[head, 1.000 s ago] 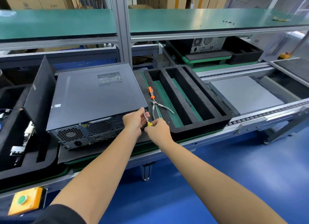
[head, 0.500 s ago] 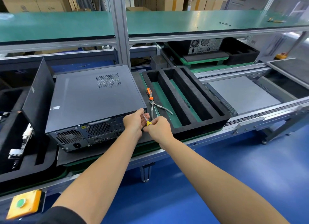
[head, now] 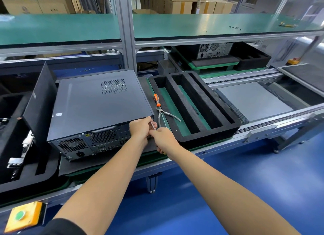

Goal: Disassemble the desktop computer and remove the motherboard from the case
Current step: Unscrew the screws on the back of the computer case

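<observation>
right hand [head: 164, 138] grips a screwdriver [head: 152, 125] by its handle; left hand [head: 141, 127] pinches its thin shaft at the rear right corner of the closed desktop computer [head: 94, 110] lying flat on the conveyor; beyond, pliers [head: 162, 113] beside a black foam tray [head: 226, 127]

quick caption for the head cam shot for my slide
Both hands, left hand and right hand, work a screwdriver at the desktop case rear corner.

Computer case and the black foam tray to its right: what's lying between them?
In the head view, an orange-handled screwdriver and grey-handled pliers lie on the strip between the computer case and the black foam tray.
</observation>
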A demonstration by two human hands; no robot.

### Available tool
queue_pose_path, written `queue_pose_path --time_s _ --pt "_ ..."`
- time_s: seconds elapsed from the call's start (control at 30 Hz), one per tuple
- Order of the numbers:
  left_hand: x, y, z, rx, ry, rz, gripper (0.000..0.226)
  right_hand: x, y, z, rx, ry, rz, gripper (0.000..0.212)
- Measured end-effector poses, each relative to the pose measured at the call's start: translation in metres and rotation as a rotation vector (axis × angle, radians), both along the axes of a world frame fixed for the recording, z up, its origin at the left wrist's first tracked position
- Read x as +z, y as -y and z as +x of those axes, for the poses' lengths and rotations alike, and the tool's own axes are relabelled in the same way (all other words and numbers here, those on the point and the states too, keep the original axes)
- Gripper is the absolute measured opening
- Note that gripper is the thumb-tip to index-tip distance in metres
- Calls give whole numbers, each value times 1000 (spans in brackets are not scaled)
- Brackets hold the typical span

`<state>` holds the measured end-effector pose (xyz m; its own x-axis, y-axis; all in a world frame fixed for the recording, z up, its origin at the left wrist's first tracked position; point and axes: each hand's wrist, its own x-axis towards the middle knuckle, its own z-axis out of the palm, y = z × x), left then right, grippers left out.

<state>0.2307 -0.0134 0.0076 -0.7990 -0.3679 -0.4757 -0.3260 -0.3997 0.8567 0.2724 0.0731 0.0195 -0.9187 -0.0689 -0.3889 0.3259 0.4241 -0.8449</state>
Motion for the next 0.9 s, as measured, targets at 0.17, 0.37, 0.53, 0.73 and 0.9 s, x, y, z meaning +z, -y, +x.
queue_pose_path --time_s 0.17,0.37,0.53,0.73,0.9 --pt "7 -6 6 -100 -47 -95 16 -10 -7 -2 47 -15 107 17" --pt "18 -1 -3 -217 -191 -399 20 -14 -25 -10 -263 -161 94 34" --pt "17 -1 -4 -501 -322 -695 13 0 -28 -27 -378 -182 -54 18" --pt "17 -9 -14 -719 -456 -1014 10 0 -42 -38 -348 -172 -53 14" --pt "9 -33 -41 -828 -436 -1129 5 -6 -70 -63 -346 -126 5 9"
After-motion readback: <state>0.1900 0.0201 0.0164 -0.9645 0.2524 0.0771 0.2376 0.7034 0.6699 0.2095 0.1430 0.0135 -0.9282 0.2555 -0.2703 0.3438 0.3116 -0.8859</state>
